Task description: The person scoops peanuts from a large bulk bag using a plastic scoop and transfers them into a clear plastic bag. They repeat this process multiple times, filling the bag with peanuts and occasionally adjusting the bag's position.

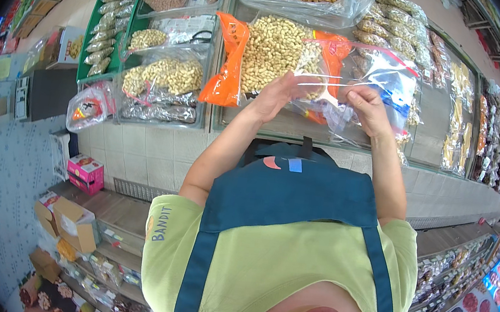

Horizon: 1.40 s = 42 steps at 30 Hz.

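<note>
Between my hands is a clear plastic zip bag [386, 72] with a red strip along its far edge and a blue band on its side. My right hand [369, 107] pinches its near part between thumb and fingers. My left hand [280, 92] is at the bag's left edge, its blurred fingers against the film. Two bright white lines cross the plastic between the hands. Just beyond lies a large open orange-and-clear bag [228, 63] full of unshelled peanuts [274, 43], which the zip bag partly overlaps.
To the left are bagged peanuts [162, 76], black-handled scissors [201, 36] and a green crate [86, 54] of small packets. Behind stands a plastic-lined bin [294, 8] of brown nuts or beans with a scoop. Filled packets [394, 29] are stacked at the right. A glass-edged counter rim [234, 132] runs before me.
</note>
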{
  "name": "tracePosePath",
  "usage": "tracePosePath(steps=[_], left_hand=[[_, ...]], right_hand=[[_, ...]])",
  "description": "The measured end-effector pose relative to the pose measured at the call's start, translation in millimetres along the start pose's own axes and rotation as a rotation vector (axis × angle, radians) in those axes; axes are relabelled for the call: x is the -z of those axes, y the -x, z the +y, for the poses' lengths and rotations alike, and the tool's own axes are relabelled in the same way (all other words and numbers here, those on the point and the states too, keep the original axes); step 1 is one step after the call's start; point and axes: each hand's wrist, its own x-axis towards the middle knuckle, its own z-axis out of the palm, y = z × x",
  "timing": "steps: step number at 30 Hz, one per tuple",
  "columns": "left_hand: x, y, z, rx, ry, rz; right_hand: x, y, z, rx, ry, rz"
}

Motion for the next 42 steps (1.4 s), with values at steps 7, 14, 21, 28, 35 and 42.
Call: tracePosePath(steps=[7,14,21,28,35,42], left_hand=[[31,4,23,0.099,-0.085,0.167],[40,18,14,-0.094,-0.344,0.288],[38,38,29,-0.183,-0.733,0.346],[42,38,38,-0.528,-1.26,0.211],[40,34,28,-0.602,-1.346,0.316],[26,38,21,-1.038,-1.546,0.147]], right_hand=[[-37,-10,13,-0.095,0.249,0.06],[-37,-26,21,-0.069,0.061,0.276],[-93,-36,-7,0.708,0.777,0.504],[-106,-39,-19,0.835,1.298,0.118],[-100,-25,-18,0.645,1.264,0.004],[-78,-30,24,-0.141,0.178,-0.106]])
